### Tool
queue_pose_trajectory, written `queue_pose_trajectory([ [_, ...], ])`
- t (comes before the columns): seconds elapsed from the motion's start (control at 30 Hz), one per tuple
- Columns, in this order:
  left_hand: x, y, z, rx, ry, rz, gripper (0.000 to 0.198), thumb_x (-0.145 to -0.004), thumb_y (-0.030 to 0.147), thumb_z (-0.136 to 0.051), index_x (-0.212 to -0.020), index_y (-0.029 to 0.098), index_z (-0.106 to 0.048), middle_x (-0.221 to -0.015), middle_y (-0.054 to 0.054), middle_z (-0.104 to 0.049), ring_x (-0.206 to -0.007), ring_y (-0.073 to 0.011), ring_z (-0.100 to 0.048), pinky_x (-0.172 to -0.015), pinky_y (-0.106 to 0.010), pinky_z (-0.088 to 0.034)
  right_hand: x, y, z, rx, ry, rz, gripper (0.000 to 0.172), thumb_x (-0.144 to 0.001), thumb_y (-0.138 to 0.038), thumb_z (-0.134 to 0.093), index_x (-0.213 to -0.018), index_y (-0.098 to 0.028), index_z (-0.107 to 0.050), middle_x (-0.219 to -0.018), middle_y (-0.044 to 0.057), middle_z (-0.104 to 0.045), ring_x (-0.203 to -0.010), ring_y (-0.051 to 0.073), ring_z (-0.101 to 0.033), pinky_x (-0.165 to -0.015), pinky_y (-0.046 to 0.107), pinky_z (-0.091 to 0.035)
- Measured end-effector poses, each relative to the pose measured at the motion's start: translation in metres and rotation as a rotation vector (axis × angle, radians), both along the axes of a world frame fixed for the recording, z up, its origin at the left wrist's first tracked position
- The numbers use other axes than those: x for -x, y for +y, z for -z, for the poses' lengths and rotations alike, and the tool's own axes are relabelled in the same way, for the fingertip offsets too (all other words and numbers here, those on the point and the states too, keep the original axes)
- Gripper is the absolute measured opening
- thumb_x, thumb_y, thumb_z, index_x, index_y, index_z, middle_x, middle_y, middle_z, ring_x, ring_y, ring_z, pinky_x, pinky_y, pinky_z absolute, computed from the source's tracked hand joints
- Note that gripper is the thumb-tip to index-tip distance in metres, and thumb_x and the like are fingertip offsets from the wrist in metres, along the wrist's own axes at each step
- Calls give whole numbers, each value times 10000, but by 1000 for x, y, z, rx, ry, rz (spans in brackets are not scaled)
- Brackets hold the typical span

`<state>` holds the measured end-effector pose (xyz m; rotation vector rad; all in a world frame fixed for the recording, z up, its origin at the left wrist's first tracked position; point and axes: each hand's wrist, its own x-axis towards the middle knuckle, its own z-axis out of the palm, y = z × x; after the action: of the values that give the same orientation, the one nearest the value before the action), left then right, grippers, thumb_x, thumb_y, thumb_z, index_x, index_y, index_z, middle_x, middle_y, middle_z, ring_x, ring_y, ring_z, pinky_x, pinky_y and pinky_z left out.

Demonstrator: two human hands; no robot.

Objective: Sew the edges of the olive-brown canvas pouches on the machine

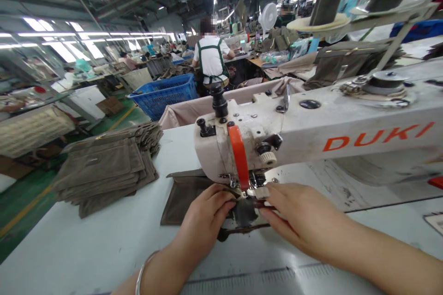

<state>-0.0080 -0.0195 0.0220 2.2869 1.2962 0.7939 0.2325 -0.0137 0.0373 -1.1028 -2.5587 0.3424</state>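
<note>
At left, a pile of brown cloth pieces (pixel 107 163) lies on the tabletop (pixel 104 249); farther back stands a blue basket (pixel 168 94). Next is the brown cloth piece (pixel 178 200), flat, dark and straight-edged, its right part hidden under the left hand (pixel 207 212) and the sewing machine (pixel 297 120). This hand rests bent fingers on it; whether they pinch, I cannot tell. An orange guard (pixel 238 156) stands before the sewing spot. The right hand (pixel 294 209) bends beside a small pale block (pixel 262 193), its grip also unclear to me.
</note>
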Motion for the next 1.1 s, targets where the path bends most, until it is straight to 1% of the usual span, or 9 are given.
queue_pose_trajectory([
  [0.03,1,0,0,8,-8,5,189,-958,150,-483,-988,216,-657,-1009,-29,-655,-968,-170,-622,-881,-298,-518,8,3,1,-15,14,-19,151,-956,-242,-446,-1011,-210,-583,-904,51,-647,-794,240,-603,-693,377,-478],
  [0.1,1,0,1,19,-19,16,201,-961,148,-475,-1010,214,-658,-1036,-34,-655,-994,-172,-618,-905,-301,-511,18,8,7,-42,63,-46,206,-947,-181,-436,-1060,-214,-605,-995,70,-652,-883,253,-592,-761,399,-480],
  [0.2,3,0,2,34,-21,20,205,-967,153,-475,-1032,216,-658,-1057,-35,-659,-1000,-171,-621,-910,-300,-509,19,12,16,-42,134,-52,258,-947,-153,-417,-1099,-214,-616,-1067,89,-645,-947,259,-578,-805,414,-480],
  [0.4,5,0,4,48,-20,23,210,-969,157,-480,-1050,228,-661,-1066,-26,-672,-996,-166,-629,-903,-287,-511,17,11,15,-18,185,-52,199,-938,-143,-429,-974,-180,-621,-1038,96,-638,-942,246,-570,-819,396,-470],
  [0.63,4,0,4,52,-12,16,192,-962,156,-496,-1028,221,-665,-1071,-19,-678,-1007,-157,-624,-928,-261,-489,20,13,16,-25,189,-77,227,-935,-119,-426,-1043,-197,-609,-1047,79,-639,-928,245,-552,-808,398,-455],
  [0.73,3,1,3,50,-15,16,198,-963,156,-491,-1024,222,-668,-1071,-20,-679,-1005,-157,-624,-927,-259,-489,19,11,16,-20,186,-72,206,-936,-125,-432,-972,-195,-622,-1066,82,-638,-943,247,-546,-810,394,-449],
  [0.83,2,1,2,45,-7,26,204,-961,155,-488,-1031,219,-669,-1085,-26,-679,-1014,-165,-621,-937,-271,-487,19,11,17,-65,128,-59,222,-943,-151,-432,-916,-205,-646,-1014,90,-646,-906,256,-543,-777,400,-446],
  [0.97,2,1,3,29,17,34,214,-948,145,-503,-1042,224,-678,-1090,-29,-684,-1015,-173,-621,-942,-292,-491,20,12,19,-136,74,-75,230,-927,-152,-446,-968,-215,-663,-981,96,-656,-858,255,-541,-753,410,-444],
  [1.1,2,0,4,-1,35,31,213,-929,139,-530,-1040,228,-688,-1085,-36,-688,-1012,-190,-625,-934,-320,-505,20,13,19,-151,43,-93,233,-871,-134,-502,-1030,-215,-652,-1026,92,-659,-864,256,-546,-763,414,-447],
])
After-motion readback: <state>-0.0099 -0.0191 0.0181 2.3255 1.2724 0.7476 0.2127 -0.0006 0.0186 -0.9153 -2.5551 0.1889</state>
